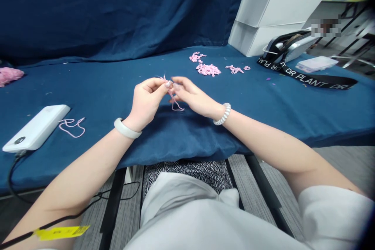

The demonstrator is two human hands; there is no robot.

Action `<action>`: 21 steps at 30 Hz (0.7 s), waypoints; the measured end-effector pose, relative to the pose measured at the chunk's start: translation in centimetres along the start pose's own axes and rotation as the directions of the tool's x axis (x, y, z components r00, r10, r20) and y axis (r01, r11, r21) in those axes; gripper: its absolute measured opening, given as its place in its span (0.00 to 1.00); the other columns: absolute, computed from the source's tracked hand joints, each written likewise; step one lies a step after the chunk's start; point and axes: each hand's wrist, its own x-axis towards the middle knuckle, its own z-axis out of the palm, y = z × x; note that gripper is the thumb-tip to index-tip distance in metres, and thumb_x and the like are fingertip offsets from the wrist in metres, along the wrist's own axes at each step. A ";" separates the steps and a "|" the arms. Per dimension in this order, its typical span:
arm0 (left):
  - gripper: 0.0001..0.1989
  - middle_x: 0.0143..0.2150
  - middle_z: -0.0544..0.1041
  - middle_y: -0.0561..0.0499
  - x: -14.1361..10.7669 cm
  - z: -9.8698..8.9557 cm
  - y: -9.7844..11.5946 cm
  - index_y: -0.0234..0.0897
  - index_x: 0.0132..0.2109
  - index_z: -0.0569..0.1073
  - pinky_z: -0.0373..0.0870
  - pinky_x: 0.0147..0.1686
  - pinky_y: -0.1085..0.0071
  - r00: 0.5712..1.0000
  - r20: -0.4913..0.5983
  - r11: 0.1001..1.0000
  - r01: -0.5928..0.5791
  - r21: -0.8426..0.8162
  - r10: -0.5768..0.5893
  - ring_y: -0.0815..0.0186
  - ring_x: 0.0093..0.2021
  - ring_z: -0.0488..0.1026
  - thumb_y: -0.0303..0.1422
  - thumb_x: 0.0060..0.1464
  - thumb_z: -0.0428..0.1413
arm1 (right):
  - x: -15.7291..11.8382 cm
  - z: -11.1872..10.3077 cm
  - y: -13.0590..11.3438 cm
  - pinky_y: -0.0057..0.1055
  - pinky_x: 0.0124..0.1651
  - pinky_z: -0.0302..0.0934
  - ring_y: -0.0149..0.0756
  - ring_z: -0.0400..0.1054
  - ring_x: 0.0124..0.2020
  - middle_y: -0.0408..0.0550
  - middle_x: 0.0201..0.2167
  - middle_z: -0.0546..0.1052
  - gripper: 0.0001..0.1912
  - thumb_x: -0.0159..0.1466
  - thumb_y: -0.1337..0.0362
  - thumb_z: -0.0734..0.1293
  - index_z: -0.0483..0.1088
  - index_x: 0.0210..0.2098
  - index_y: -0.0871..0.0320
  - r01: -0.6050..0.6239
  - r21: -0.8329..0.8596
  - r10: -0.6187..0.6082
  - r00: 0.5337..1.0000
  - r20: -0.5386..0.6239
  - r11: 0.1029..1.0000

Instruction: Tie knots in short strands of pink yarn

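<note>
Thin pink yarn (175, 103) hangs in a small loop between my two hands, above the front part of the blue cloth. My left hand (149, 99) is closed, pinching the yarn between thumb and forefinger, with a short end sticking up above the fingertips. Right beside it, my right hand (195, 95) has its thumb and bent fingers on the same yarn, its fingertips nearly meeting those of the left. The exact grip of the right fingertips is partly hidden. Farther back lies a pile of pink knotted yarn pieces (208, 69), with smaller groups around it.
Blue cloth (117, 82) covers the table. At left are a white power bank (38, 127) with a black cable, a loose pink strand (72, 127) and a pink fluffy bundle (10, 76). White boxes (263, 8), a lettered black strap (316, 80) and a clear plastic case (316, 63) occupy the right.
</note>
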 end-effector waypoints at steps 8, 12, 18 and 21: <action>0.14 0.34 0.79 0.49 0.2 0.1 0.2 0.34 0.31 0.73 0.72 0.41 0.74 0.990 -0.096 0.995 0.095 -0.042 -0.099 0.68 0.40 0.77 0.40 0.47 0.65 | -0.8 1.3 -0.3 0.19 0.20 0.49 0.20 0.53 0.15 0.35 0.14 0.61 0.13 0.70 0.66 0.59 0.68 0.31 0.65 -0.129 -0.083 0.134 0.990 0.053 0.988; 0.16 0.35 0.79 0.51 0.5 0.0 0.5 0.37 0.33 0.68 0.74 0.43 0.71 0.963 -0.060 0.942 0.244 -0.231 -0.264 0.68 0.41 0.78 0.40 0.48 0.65 | -0.4 0.9 -0.3 0.20 0.20 0.50 0.21 0.50 0.15 0.35 0.14 0.59 0.15 0.70 0.65 0.58 0.68 0.30 0.63 -0.170 0.002 0.170 0.985 -0.014 0.985; 0.11 0.31 0.75 0.57 1.2 -0.6 0.4 0.39 0.35 0.65 0.75 0.46 0.70 0.941 -0.066 0.901 0.294 -0.319 -0.331 0.72 0.38 0.77 0.36 0.53 0.61 | 0.0 0.5 0.1 0.21 0.20 0.47 0.22 0.47 0.15 0.34 0.13 0.56 0.14 0.70 0.64 0.58 0.69 0.31 0.63 -0.223 0.072 0.226 0.974 -0.026 0.972; 0.07 0.25 0.71 0.60 1.5 -0.8 0.7 0.38 0.35 0.65 0.75 0.48 0.70 0.932 -0.086 0.861 0.285 -0.422 -0.351 0.76 0.31 0.75 0.31 0.57 0.57 | 0.4 -0.4 0.3 0.22 0.20 0.47 0.21 0.49 0.17 0.36 0.16 0.59 0.12 0.66 0.63 0.64 0.72 0.31 0.65 -0.182 0.004 0.182 0.982 -0.041 0.983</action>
